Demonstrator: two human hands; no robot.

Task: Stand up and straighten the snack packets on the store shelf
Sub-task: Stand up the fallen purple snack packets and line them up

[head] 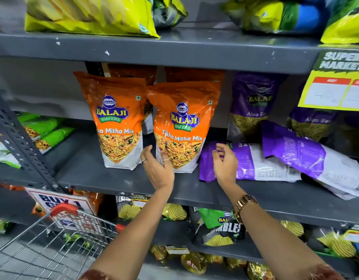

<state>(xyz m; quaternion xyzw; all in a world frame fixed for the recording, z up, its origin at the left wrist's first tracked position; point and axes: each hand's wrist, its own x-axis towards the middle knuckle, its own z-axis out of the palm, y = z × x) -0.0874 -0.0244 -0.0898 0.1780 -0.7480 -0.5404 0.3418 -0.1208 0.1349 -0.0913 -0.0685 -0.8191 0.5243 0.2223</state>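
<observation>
Two orange Tikha Mitha Mix packets stand upright on the middle grey shelf (118, 182), one on the left (116, 122) and one on the right (182, 126). My left hand (157, 166) rests against the lower left edge of the right orange packet, fingers spread, not gripping. My right hand (225, 162) hovers with curled, parted fingers over a purple Aloo Sev packet (255, 164) lying flat. A second purple packet (316, 160) lies tilted on top of it to the right. Two purple packets (253, 106) (312, 122) stand behind.
A metal shopping cart (53, 239) with a red handle is at lower left. Green packets (43, 132) lie in the left bay. Yellow bags (89, 15) fill the shelf above; dark wafer packets (221, 227) sit below. A yellow price tag (336, 87) hangs at upper right.
</observation>
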